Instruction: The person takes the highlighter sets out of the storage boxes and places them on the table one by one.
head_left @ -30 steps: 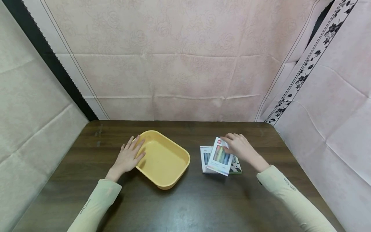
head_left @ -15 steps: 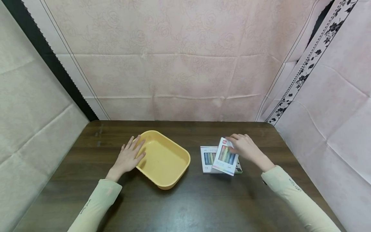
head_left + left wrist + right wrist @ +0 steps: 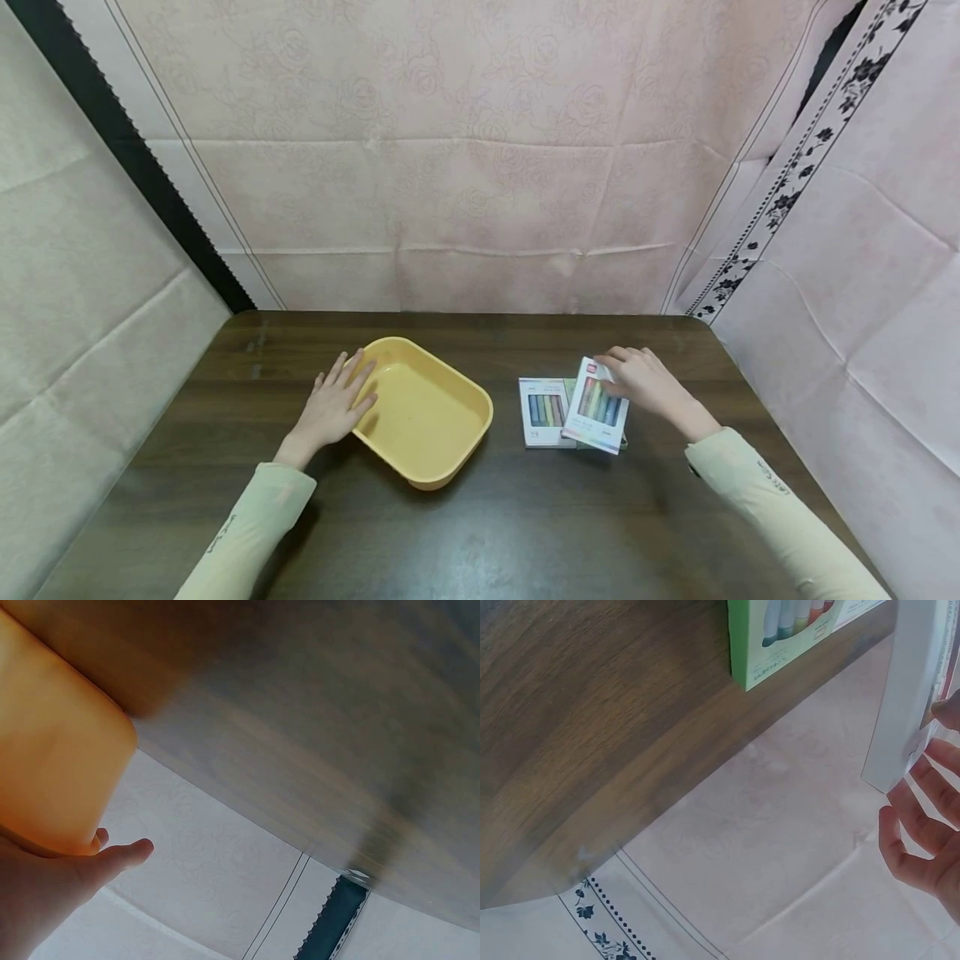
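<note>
My left hand [image 3: 330, 408] rests over the left rim of a yellow plastic tray [image 3: 420, 408], fingers spread and straight. In the left wrist view the tray's outer wall [image 3: 60, 742] shows, with the thumb [image 3: 124, 859] along its rim. My right hand [image 3: 651, 385] pinches the upper right part of a white box [image 3: 592, 427] with coloured sticks, like crayons, on its front. That box is tilted above another white box [image 3: 543, 421] of the same look and a green-edged box [image 3: 780, 660], which it mostly covers in the head view.
The brown wooden table [image 3: 480, 550] carries the tray and boxes. Pale patterned cloth [image 3: 465, 208] hangs behind its far edge and at both sides. A black strip [image 3: 150, 175] runs down the left cloth.
My right hand has carried the held white box to the right, over the green-edged box, uncovering more of the other white box. My left hand and the tray have stayed put.
</note>
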Demonstrator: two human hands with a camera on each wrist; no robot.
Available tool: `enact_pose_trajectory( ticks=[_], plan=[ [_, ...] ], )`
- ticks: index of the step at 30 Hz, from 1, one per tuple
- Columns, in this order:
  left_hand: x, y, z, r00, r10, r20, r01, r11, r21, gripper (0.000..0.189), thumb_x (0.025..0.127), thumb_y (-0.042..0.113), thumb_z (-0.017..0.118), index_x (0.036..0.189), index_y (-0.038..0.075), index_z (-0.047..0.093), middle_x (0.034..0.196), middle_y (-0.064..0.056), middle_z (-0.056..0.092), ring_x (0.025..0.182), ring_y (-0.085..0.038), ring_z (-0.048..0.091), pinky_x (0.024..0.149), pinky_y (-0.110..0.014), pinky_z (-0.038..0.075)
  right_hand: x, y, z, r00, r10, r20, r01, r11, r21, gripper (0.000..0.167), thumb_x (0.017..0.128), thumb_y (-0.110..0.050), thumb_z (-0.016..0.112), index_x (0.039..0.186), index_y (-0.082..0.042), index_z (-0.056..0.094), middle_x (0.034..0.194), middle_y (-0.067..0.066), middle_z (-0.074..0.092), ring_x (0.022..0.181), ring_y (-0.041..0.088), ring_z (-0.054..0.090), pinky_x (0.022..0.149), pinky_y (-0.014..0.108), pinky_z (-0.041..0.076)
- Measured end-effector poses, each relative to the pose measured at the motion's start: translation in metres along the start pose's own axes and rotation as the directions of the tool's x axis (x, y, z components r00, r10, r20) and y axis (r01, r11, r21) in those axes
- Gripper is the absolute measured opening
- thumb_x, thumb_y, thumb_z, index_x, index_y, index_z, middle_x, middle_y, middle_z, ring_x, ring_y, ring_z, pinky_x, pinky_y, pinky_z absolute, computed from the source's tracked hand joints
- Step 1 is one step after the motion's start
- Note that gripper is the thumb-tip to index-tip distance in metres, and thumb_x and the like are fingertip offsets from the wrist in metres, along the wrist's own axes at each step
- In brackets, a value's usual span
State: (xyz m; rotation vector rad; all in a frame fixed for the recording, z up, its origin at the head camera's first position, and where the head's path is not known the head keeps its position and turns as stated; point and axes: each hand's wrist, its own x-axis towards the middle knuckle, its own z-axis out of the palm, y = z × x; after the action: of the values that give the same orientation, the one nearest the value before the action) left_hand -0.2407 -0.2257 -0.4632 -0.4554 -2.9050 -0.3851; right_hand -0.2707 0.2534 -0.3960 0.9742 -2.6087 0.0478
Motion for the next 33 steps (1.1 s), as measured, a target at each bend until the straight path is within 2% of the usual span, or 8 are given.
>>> enact_pose_trajectory(
  ticks=[9, 20, 28, 33],
  plan=[
    [0.0, -0.001, 0.001, 1.0, 0.001, 0.0, -0.001, 1.0, 0.001, 0.056, 0.092, 0.037, 0.043, 0.141, 0.014, 0.028, 0.15, -0.012, 0.016, 0.137, -0.035, 0.009, 0.098, -0.067, 0.019, -0.004, 0.007, 0.0, 1.0, 0.006, 0.011, -0.006, 1.0, -0.001, 0.044, 0.073, -0.02, 0.071, 0.112, -0.001, 0.06, 0.093, 0.011, 0.064, 0.08, 0.024, 0.061, 0.062, 0.036, 0.043],
    [0.001, -0.001, 0.001, 1.0, -0.003, 0.007, 0.003, 1.0, -0.006, 0.056, 0.092, 0.037, 0.043, 0.141, 0.014, 0.027, 0.15, -0.011, 0.014, 0.137, -0.035, 0.008, 0.098, -0.067, 0.018, -0.009, 0.018, 0.003, 0.998, 0.029, 0.05, -0.029, 1.0, 0.01, 0.038, 0.075, -0.017, 0.069, 0.108, 0.0, 0.061, 0.093, 0.013, 0.064, 0.082, 0.025, 0.061, 0.065, 0.04, 0.044],
    [0.001, -0.001, 0.001, 1.0, -0.006, 0.013, 0.006, 1.0, 0.0, 0.056, 0.092, 0.036, 0.043, 0.141, 0.014, 0.028, 0.15, -0.011, 0.015, 0.137, -0.035, 0.008, 0.098, -0.067, 0.018, -0.012, 0.022, 0.003, 0.997, 0.04, 0.066, -0.041, 0.999, 0.015, 0.039, 0.074, -0.016, 0.07, 0.109, -0.001, 0.06, 0.095, 0.013, 0.064, 0.083, 0.026, 0.061, 0.061, 0.035, 0.041],
    [0.001, 0.0, 0.0, 1.0, -0.01, 0.009, 0.01, 1.0, -0.004, 0.056, 0.092, 0.036, 0.043, 0.141, 0.014, 0.028, 0.15, -0.01, 0.014, 0.138, -0.035, 0.008, 0.098, -0.066, 0.018, -0.013, 0.025, 0.003, 0.996, 0.046, 0.08, -0.046, 0.999, 0.006, 0.039, 0.075, -0.015, 0.069, 0.11, -0.002, 0.06, 0.096, 0.012, 0.064, 0.084, 0.026, 0.061, 0.062, 0.036, 0.041]
  ],
)
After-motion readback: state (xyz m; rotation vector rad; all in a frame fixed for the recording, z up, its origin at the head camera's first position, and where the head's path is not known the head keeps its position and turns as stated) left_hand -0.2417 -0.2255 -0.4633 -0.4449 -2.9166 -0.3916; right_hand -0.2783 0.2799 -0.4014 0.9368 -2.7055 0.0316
